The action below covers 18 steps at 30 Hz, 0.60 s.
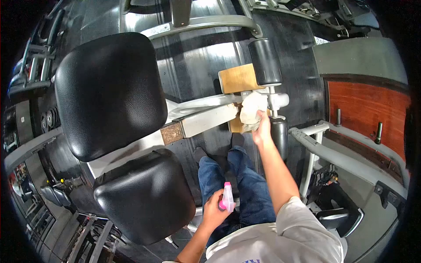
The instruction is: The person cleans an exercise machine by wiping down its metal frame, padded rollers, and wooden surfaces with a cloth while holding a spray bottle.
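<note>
The right hand [262,127], at the end of an outstretched arm, pinches a crumpled whitish cloth [253,107] between thumb and fingers. The left hand [215,212], lower and closer to the body, is curled around a spray bottle [228,199] with a pink nozzle and a pink part by the fingers.

The cloth is at the far end of a pale metal beam [208,120], over its fittings; from this angle I can't be sure how much of it actually touches the metal. Just beyond the right hand is a black padded roller [264,61], and a second roller [279,133] is close beside that hand's wrist. A wooden plate [239,78] shows next to the cloth, on the far side from the hand.

Left of the right hand, the beam runs back past a brown, worn-looking section [172,133] towards two black pads. The larger pad [109,94] is farther from the left hand; the smaller pad [147,197] is nearer, just left of it. Below the hands are legs in blue jeans [247,179]. To the right of the right forearm, a grey tubular rail [346,153] passes in front of a reddish panel [364,116].
</note>
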### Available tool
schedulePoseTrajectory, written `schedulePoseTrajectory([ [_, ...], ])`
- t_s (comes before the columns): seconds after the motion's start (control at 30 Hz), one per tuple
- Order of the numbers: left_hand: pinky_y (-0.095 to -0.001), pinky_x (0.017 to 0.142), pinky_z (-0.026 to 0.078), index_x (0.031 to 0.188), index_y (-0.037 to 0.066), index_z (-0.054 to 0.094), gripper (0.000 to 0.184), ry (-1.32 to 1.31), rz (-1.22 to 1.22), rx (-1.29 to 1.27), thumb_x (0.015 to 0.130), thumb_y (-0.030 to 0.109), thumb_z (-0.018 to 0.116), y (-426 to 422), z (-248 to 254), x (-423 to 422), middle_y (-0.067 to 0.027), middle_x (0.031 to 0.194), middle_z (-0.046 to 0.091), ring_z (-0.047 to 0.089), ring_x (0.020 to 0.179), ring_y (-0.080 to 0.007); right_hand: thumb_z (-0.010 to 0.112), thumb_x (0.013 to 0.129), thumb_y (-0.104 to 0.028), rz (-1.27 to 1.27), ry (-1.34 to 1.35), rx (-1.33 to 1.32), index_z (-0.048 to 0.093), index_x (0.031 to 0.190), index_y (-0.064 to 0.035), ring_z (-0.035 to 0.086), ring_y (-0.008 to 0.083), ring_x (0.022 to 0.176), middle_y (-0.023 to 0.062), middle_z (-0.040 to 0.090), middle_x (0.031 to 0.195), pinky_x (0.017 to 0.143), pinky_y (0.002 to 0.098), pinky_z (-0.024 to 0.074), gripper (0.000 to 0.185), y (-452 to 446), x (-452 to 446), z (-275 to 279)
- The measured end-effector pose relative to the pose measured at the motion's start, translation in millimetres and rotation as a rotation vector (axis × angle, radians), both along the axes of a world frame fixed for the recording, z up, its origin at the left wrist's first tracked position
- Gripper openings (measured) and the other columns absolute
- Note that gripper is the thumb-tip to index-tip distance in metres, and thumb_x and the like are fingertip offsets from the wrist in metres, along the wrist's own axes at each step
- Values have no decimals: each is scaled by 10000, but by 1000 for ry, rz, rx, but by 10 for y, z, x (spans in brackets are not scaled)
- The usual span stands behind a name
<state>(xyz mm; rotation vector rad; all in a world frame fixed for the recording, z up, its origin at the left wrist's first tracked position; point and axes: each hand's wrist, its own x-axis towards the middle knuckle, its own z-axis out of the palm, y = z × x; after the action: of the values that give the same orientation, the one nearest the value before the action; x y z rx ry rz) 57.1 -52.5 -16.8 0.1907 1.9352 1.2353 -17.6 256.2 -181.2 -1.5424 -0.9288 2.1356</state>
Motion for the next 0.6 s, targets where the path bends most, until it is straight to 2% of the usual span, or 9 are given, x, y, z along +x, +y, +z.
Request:
schedulePoseTrajectory([
  [0.17, -365, 800, 534, 1215, 43, 552, 592, -36, -14, -2, 721, 186, 846, 40, -60, 6, -143, 1001, 675, 687, 902, -269, 542, 881, -265, 180, 8, -54, 584, 1239, -68, 625, 242, 1074, 74, 658, 1159, 965, 399, 456, 411, 507, -587, 248],
  [0.23, -366, 799, 532, 1213, 43, 556, 591, -23, -20, -1, 719, 186, 846, 78, -78, 25, -144, 996, 674, 685, 897, -275, 526, 879, -210, 479, -133, 486, 608, 1143, -9, 632, 236, 1023, 102, 657, 1090, 881, 393, 492, 341, 630, -779, 306],
  [0.27, -366, 798, 531, 1211, 43, 560, 589, -7, -28, 3, 717, 185, 847, 103, -83, 28, -145, 990, 673, 684, 891, -281, 526, 879, -210, 479, -135, 484, 608, 1143, -9, 632, 236, 1023, 102, 657, 1090, 881, 393, 492, 341, 706, -850, 242],
  [0.33, -370, 796, 530, 1209, 43, 562, 589, -19, -26, 0, 715, 187, 848, 177, -68, 3, -148, 989, 673, 682, 892, -288, 526, 879, -209, 811, -188, 755, 633, 1103, 1, 642, 275, 1011, 154, 670, 1045, 880, 403, 486, 325, 834, -898, 47],
  [0.37, -373, 793, 529, 1207, 43, 564, 589, -29, -23, 0, 712, 189, 850, 211, -66, 1, -150, 989, 673, 680, 893, -294, 526, 879, -209, 811, -190, 751, 633, 1103, 1, 642, 275, 1011, 154, 670, 1045, 880, 403, 486, 325, 853, -860, -21],
  [0.43, -374, 801, 531, 1211, 42, 565, 592, -17, -23, -6, 713, 190, 849, 273, -86, 11, -151, 993, 673, 681, 899, -293, 523, 887, -216, 1257, -298, 1053, 650, 1116, -9, 631, 339, 1043, 219, 655, 1109, 910, 415, 481, 334, 881, -797, -153],
  [0.47, -375, 808, 532, 1215, 41, 566, 594, -1, -22, -9, 714, 191, 849, 307, -101, 8, -151, 997, 673, 681, 906, -292, 517, 893, -231, 1300, -306, 1065, 654, 1119, -16, 604, 394, 1085, 238, 631, 1179, 941, 442, 467, 340, 858, -694, -410],
  [0.5, -375, 808, 532, 1215, 41, 566, 594, 2, -23, -12, 714, 191, 849, 348, -110, -2, -151, 997, 673, 681, 906, -292, 504, 902, -252, 1439, -422, 865, 634, 1147, -23, 596, 393, 1118, 230, 631, 1196, 969, 453, 460, 360, 781, -655, -337],
  [0.6, -372, 824, 534, 1230, 36, 562, 607, -56, -33, -36, 718, 194, 846, 455, -87, -7, -149, 1019, 672, 681, 917, -284, 496, 927, -285, 1316, -511, 784, 609, 1187, -32, 588, 391, 1141, 216, 634, 1206, 987, 464, 454, 380, 745, -631, -623],
])
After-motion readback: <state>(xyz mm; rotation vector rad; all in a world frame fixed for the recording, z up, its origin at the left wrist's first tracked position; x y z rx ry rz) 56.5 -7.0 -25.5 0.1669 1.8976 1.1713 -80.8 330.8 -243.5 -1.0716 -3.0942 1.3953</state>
